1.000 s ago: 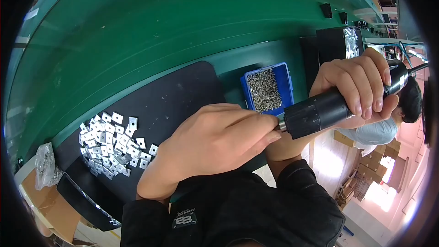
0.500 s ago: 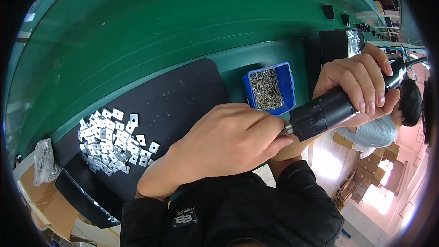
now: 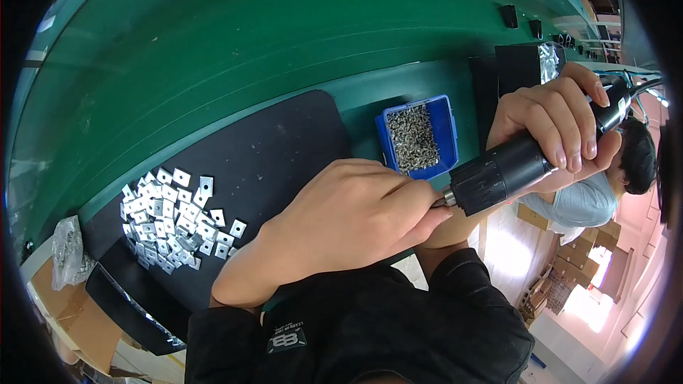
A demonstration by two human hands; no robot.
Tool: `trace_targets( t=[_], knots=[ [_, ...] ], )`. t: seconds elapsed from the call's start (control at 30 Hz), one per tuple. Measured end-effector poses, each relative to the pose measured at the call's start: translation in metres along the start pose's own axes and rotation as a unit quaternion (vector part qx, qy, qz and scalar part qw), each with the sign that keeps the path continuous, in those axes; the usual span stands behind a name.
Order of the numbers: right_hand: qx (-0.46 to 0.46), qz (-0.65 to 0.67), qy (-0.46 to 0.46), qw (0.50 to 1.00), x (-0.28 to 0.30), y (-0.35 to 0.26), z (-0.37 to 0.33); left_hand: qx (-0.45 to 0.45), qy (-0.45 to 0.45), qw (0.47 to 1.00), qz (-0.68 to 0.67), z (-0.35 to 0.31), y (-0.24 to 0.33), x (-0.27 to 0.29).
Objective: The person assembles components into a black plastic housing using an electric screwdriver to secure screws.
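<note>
A black corded electric screwdriver (image 3: 498,174) lies across my right hand (image 3: 551,124), whose fingers wrap round its body. Its metal tip points left and ends at the fingertips of my left hand (image 3: 356,217). Those fingers are pinched together right at the tip, and whatever they hold is hidden behind them. Just beyond the left hand is a blue plastic bin (image 3: 447,160) with many small metal screws (image 3: 413,135) in it. To the left, a heap of small square metal plates with holes (image 3: 171,217) is spread on a black mat (image 3: 284,128).
A green work surface (image 3: 284,35) stretches away behind the mat. At the far right stands a black box (image 3: 518,67) with shiny parts beside it. A clear plastic bag (image 3: 67,252) rests on a cardboard box (image 3: 89,323) at the left. Another person (image 3: 587,203) is at the right.
</note>
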State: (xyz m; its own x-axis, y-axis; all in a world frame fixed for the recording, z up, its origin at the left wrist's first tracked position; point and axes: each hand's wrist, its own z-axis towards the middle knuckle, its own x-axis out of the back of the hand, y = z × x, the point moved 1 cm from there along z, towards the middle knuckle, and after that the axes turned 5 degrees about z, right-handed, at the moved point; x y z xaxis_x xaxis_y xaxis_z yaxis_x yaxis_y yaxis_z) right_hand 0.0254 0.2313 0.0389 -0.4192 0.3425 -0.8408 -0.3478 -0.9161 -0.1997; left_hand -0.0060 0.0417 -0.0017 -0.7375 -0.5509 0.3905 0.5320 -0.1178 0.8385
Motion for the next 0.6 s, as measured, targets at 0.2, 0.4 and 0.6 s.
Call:
trace_targets(
  t=[0.2, 0.4, 0.6],
  knots=[
    [-0.006, -0.002, 0.010, 1.000, 0.0001, -0.0036, -0.0014, -0.006, 0.009, 1.000, -0.001, 0.0006, 0.0003, -0.0029],
    [-0.006, -0.009, 0.015, 1.000, -0.0007, -0.0046, -0.0008, -0.014, 0.027, 1.000, -0.007, 0.0004, -0.0003, -0.0036],
    [-0.003, -0.012, 0.026, 1.000, -0.0009, -0.0077, -0.0010, -0.015, 0.020, 1.000, -0.001, 0.0019, -0.0017, -0.0053]
  ],
)
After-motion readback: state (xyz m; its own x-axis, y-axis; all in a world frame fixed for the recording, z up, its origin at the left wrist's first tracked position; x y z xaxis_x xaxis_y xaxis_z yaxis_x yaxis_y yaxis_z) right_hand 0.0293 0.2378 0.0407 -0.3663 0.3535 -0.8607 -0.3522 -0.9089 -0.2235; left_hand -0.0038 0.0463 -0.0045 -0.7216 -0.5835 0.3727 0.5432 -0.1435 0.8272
